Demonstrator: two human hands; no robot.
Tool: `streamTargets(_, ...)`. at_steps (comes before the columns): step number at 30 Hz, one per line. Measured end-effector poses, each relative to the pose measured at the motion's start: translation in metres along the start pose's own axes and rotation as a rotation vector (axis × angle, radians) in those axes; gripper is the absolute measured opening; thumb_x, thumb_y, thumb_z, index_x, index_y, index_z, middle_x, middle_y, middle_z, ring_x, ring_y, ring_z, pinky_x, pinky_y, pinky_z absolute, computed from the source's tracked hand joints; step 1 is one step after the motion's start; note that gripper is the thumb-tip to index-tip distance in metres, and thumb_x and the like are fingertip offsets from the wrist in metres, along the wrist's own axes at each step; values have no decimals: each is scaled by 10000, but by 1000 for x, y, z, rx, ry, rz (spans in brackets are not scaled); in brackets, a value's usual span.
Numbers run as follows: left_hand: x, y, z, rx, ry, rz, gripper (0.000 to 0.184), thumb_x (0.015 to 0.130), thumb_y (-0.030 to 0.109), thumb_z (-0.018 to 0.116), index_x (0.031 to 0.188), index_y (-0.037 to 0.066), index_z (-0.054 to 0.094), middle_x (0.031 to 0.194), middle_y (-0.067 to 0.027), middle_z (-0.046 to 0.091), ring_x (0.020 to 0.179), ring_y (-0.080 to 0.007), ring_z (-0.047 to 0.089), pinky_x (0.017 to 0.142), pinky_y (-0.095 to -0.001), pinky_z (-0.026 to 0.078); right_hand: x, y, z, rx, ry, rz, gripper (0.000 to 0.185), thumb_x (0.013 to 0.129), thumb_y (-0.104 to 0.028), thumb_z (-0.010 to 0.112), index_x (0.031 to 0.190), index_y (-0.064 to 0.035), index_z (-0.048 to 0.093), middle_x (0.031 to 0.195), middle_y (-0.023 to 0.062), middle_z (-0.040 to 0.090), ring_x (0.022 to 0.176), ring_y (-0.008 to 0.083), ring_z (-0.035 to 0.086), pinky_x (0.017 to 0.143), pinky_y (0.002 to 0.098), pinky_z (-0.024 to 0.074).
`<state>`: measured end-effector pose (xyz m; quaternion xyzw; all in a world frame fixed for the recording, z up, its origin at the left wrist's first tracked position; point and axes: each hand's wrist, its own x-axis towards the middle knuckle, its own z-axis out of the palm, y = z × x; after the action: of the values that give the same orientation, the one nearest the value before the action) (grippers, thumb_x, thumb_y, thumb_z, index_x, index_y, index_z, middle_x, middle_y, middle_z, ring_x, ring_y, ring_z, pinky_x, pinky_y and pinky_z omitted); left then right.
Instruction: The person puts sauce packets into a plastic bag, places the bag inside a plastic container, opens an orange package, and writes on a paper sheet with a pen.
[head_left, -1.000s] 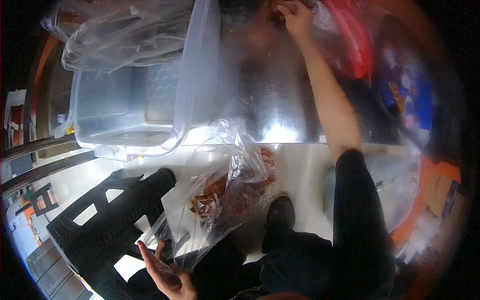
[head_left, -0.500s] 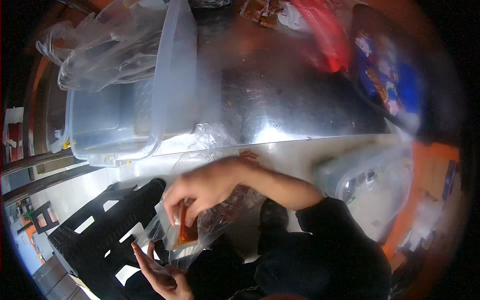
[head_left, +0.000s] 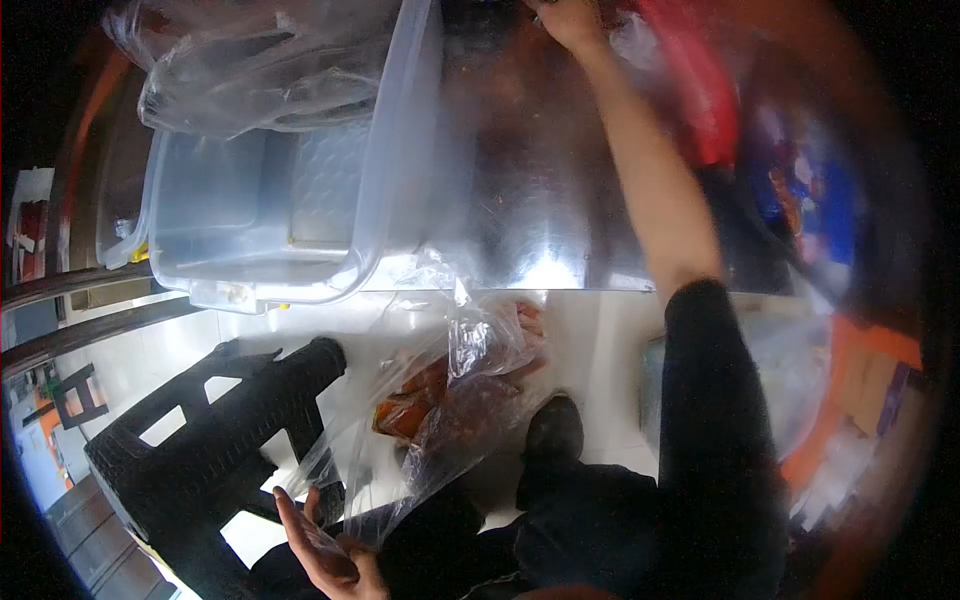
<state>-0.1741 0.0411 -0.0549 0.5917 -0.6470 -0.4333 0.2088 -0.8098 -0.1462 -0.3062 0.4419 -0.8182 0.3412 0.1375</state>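
My left hand (head_left: 330, 555) is at the lower left, closed on the edge of a large clear plastic bag (head_left: 400, 480). Reddish-brown packets (head_left: 408, 405) show through the bag's film, below the table's front edge. Stretched out to the far side of the metal table, my right hand (head_left: 568, 22) is cut by the top of the view. Its fingers are blurred, and whatever they touch there is too dark to make out. Beside it lie a whitish plastic piece (head_left: 634, 42) and a red bag (head_left: 705, 90).
A clear plastic tub (head_left: 375, 200) stands on the table (head_left: 520, 230) at the left, crumpled film (head_left: 250, 85) over its back. A black stool (head_left: 200, 440) is at the lower left. A blue printed package (head_left: 815, 205) and a clear bag (head_left: 800, 375) are at the right.
My right hand, holding an orange-brown packet over the bag half a second ago, has moved to the table's far side. A packet now shows inside the bag. My left hand stays low at the bag.
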Motion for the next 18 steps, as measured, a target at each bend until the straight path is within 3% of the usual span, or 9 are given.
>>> streamTargets(3, 3, 9, 6, 5, 53, -97, 951, 681, -147, 411, 1596, -3, 194, 1662, -185, 185, 1545, -279, 104, 1225, -369, 113, -16, 23, 10, -475, 239, -163, 626, 816, -300, 736, 1357, -39, 559, 1427, 221, 535, 1337, 395, 479, 1094, 603, 337)
streamTargets(9, 3, 3, 3, 27, 39, -61, 936, 689, -145, 401, 1594, 1, 213, 1658, -166, 209, 1540, -276, 141, 1220, -363, 137, -22, 0, -5, -499, -130, -38, 520, 809, -245, 743, 1259, -27, 603, 1309, 224, 592, 1267, 392, 525, 1059, 576, 380)
streamTargets(12, 3, 2, 2, 8, 33, -29, 904, 709, -131, 403, 1587, -6, 231, 1654, -171, 227, 1544, -288, 149, 1222, -363, 138, -36, -16, -19, 44, 30, -125, 320, 846, -156, 731, 1114, -5, 643, 1046, 174, 680, 1060, 317, 645, 920, 494, 497)
streamTargets(13, 2, 1, 2, 19, 30, -12, 898, 712, -127, 403, 1586, -8, 234, 1652, -173, 232, 1545, -292, 148, 1224, -364, 134, -40, -29, -23, 430, 118, 140, 235, 860, -109, 716, 1055, -1, 643, 958, 140, 678, 972, 277, 660, 854, 446, 519)
streamTargets(14, 3, -18, 5, 75, 78, 68, 796, 908, 180, 605, 1572, -19, 214, 1655, -173, 201, 1417, -364, 377, 1167, -509, 327, -45, -59, -40, 817, 184, 415, 150, 873, -62, 702, 996, 2, 644, 870, 106, 677, 885, 238, 674, 787, 398, 541)
streamTargets(15, 3, -22, -1, 40, 51, 50, 799, 873, 106, 552, 1581, -5, 198, 1656, -178, 195, 1409, -346, 396, 1048, -429, 399, -56, -78, -64, 1006, 201, 477, 121, 887, -36, 690, 986, -2, 631, 841, 69, 652, 859, 181, 661, 755, 371, 539)
streamTargets(16, 3, -26, -7, 4, 25, 32, 816, 838, 33, 499, 1590, 9, 183, 1656, -184, 190, 1400, -328, 415, 928, -349, 471, -68, -83, -72, 1078, 307, 348, 196, 860, -75, 725, 1023, -3, 641, 911, 123, 673, 886, 234, 670, 772, 392, 546)
streamTargets(17, 4, -24, -10, 23, 12, 21, 867, 783, -73, 446, 1598, 28, 167, 1659, -192, 175, 1407, -322, 415, 817, -281, 508, -91, -57, -80, 1558, 160, 413, 386, 1002, -172, 558, 1331, 30, 566, 1342, 185, 611, 1199, 280, 618, 995, 398, 539)
streamTargets(18, 5, -22, -12, 41, -2, 10, 937, 729, -179, 393, 1606, 47, 152, 1662, -201, 161, 1413, -315, 414, 705, -213, 545, -109, -110, -120, 1703, 191, 517, 475, 1006, -175, 544, 1419, 49, 478, 1459, 197, 506, 1335, 317, 504, 1126, 468, 445)
